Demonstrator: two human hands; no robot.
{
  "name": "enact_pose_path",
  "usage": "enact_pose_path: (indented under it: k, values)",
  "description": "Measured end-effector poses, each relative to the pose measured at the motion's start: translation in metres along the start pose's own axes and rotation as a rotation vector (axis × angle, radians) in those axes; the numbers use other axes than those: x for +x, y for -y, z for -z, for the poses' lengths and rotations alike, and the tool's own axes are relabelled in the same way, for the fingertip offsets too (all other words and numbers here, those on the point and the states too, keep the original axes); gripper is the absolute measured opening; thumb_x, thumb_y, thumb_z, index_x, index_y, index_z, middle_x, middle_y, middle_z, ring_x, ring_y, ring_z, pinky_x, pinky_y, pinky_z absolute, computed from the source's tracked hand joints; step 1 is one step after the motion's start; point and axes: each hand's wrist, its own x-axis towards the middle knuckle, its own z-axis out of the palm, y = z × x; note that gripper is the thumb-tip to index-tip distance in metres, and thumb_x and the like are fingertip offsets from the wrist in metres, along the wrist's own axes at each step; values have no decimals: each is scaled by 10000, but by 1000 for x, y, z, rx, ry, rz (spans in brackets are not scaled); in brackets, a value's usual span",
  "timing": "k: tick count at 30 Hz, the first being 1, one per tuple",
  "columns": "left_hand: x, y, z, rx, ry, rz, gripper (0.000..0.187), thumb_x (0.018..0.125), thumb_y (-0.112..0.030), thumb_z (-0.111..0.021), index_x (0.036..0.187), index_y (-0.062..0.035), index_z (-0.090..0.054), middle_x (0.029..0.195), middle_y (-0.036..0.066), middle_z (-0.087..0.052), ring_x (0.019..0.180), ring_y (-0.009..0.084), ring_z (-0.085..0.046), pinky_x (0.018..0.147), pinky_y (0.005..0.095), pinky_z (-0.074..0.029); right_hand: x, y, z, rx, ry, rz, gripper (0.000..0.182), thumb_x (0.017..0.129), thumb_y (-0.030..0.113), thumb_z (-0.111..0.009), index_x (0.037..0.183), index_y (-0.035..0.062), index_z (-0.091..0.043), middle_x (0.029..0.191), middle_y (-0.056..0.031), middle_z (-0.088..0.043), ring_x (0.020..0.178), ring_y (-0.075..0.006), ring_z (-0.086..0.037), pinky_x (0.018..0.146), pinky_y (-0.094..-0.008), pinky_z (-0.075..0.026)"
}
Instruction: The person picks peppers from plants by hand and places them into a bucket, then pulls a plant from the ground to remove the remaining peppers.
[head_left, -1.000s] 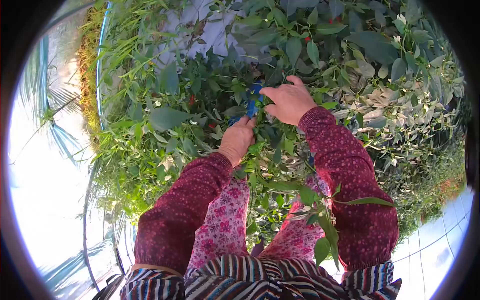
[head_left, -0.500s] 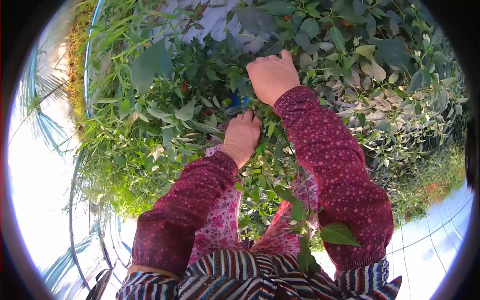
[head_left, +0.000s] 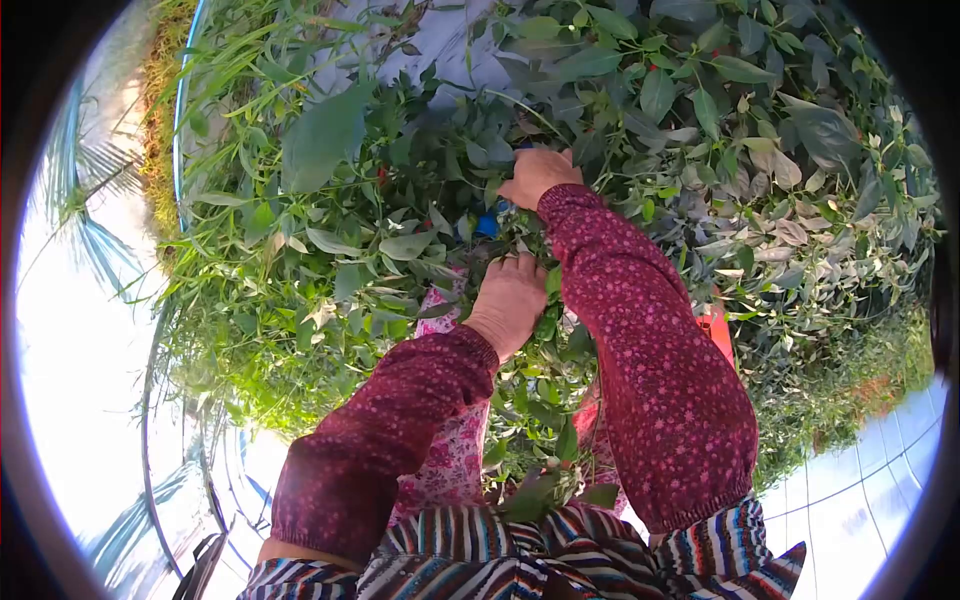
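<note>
Just above the frame's centre, the right hand (head_left: 538, 175) reaches into the pepper plant (head_left: 600, 90), fingers curled among the leaves; what they pinch is hidden. The left hand (head_left: 508, 298), below it, is buried in foliage, its grip unreadable. A blue object (head_left: 487, 224) peeks between both hands, its long axis indiscernible

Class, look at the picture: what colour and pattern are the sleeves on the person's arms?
Dark maroon with small pink speckles, on both the left sleeve and right sleeve; head view.
</note>
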Motion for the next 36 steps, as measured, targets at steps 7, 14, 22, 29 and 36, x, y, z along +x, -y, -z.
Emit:
enact_pose_path:
  k: [7, 14, 22, 29, 36]
  values:
    - [-26, 24, 16, -107, -149, 32, 509, 714, -66, -593, 1204, 19, -486, 1184, 192, -520, 1058, 313, -543, 891, 380, -440, -37, -51, -20, 97, -426, 751, 509, 632, 45, -724, 1109, 161, -590, 966, -44, -575, 960, -262, -541, 954, -376, -370]
    - [-68, 66, 77, -508, -257, -10, 388, 763, -68, -620, 1146, -31, -569, 1102, 137, -595, 918, 288, -614, 802, 373, -499, -59, -86, -32, 204, -417, 831, 381, 670, 48, -662, 1030, 154, -595, 963, -42, -553, 1023, -259, -530, 1020, -427, -339]
    - [30, 88, 108, -566, -298, -39, 300, 763, 40, -546, 1039, -43, -630, 985, 94, -644, 920, 263, -617, 812, 346, -497, -72, -86, -35, 85, -481, 900, 300, 663, 55, -608, 957, 113, -588, 992, -40, -543, 1053, -240, -523, 1049, -446, -328]
    - [62, 73, 82, 276, 78, -304, 453, 725, -72, -626, 1171, -142, -586, 1294, 99, -484, 1280, 257, -377, 997, 420, -350, -71, -94, -29, 136, -473, 934, 298, 643, 67, -629, 935, 94, -577, 971, -52, -544, 1038, -257, -523, 1027, -425, -340]
    - [36, 60, 91, 563, -10, -380, 456, 730, -177, -610, 1173, -70, -581, 1343, 137, -425, 1307, 309, -331, 1053, 541, -246, -70, -86, -35, 209, -505, 852, 444, 563, 68, -748, 973, 105, -582, 919, -59, -546, 965, -276, -540, 952, -447, -360]
